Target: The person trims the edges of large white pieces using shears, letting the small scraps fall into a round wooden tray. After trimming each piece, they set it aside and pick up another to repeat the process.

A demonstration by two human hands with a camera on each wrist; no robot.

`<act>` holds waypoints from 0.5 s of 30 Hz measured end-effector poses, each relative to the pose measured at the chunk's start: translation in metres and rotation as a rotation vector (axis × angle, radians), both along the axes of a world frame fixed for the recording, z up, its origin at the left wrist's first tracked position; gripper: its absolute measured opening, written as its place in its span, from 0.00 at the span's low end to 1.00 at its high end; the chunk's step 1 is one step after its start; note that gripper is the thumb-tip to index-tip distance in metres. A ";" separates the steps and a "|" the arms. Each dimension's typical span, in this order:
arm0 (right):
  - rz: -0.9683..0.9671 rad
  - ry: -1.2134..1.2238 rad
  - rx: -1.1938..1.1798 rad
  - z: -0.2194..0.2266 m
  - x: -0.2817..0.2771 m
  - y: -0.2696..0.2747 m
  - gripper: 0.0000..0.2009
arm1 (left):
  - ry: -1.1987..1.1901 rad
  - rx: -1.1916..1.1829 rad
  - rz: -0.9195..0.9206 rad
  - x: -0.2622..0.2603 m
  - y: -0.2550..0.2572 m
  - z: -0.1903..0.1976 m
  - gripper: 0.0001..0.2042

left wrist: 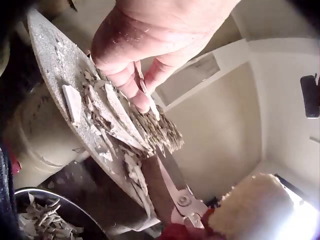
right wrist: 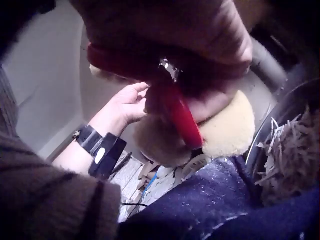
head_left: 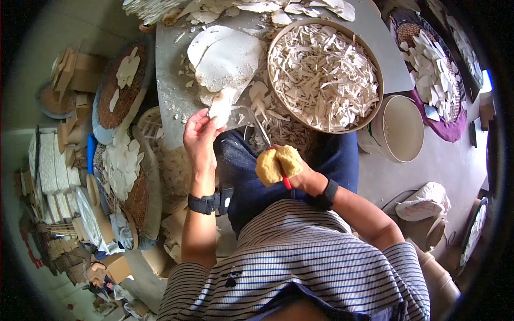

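My left hand [head_left: 199,140] pinches a thin white flake [head_left: 220,108] between thumb and fingers at the table's near edge. In the left wrist view, the flake [left wrist: 151,102] stands edge-on between the fingertips. My right hand [head_left: 307,177] grips red-handled shears [head_left: 262,130], whose blades point up toward the table, apart from the flake. Thick yellow padding [head_left: 279,163] covers part of the handles. The right wrist view shows a red handle [right wrist: 181,117] under the curled fingers. Larger white slabs [head_left: 227,59] lie on the table just beyond my left hand.
A round tray [head_left: 380,85] full of white strips sits right of centre. Beside it stands a white bucket [head_left: 369,141]. White fragments litter the grey table [head_left: 167,69]. Round baskets with white pieces [head_left: 122,166] stand at the left, and more pieces [head_left: 432,69] lie at the right.
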State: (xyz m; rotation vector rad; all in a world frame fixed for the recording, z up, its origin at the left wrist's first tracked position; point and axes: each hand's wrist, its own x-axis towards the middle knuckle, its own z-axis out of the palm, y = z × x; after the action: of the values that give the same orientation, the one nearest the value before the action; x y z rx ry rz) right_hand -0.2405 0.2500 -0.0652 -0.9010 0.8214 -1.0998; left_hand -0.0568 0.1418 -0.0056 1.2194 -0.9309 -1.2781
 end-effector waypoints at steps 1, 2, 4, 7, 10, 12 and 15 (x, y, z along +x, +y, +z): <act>0.021 0.207 -0.182 -0.009 0.000 -0.001 0.14 | -0.010 0.017 -0.020 -0.002 0.003 -0.001 0.13; 0.044 0.414 -0.363 -0.017 -0.002 -0.007 0.17 | 0.005 0.018 -0.055 -0.003 0.006 -0.003 0.14; 0.077 0.506 -0.517 -0.022 -0.007 -0.014 0.21 | -0.013 0.026 -0.080 -0.009 0.012 -0.004 0.13; 0.119 0.356 -0.347 -0.002 -0.007 -0.022 0.20 | -0.042 0.038 -0.141 -0.014 0.018 -0.006 0.13; 0.165 0.546 -0.525 -0.017 -0.006 -0.030 0.19 | -0.043 0.058 -0.163 -0.017 0.021 -0.009 0.14; 0.245 0.317 -0.269 -0.018 -0.003 -0.034 0.18 | 0.018 0.044 -0.107 -0.020 0.019 -0.011 0.15; 0.281 0.635 -0.515 0.006 -0.006 -0.046 0.15 | 0.130 0.011 0.007 -0.027 0.012 -0.008 0.15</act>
State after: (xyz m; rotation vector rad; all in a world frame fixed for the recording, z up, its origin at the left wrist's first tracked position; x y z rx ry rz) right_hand -0.2465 0.2039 -0.0590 -1.7999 0.8936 -0.7839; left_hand -0.0836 0.1536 -0.0137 1.1328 -0.8267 -1.3418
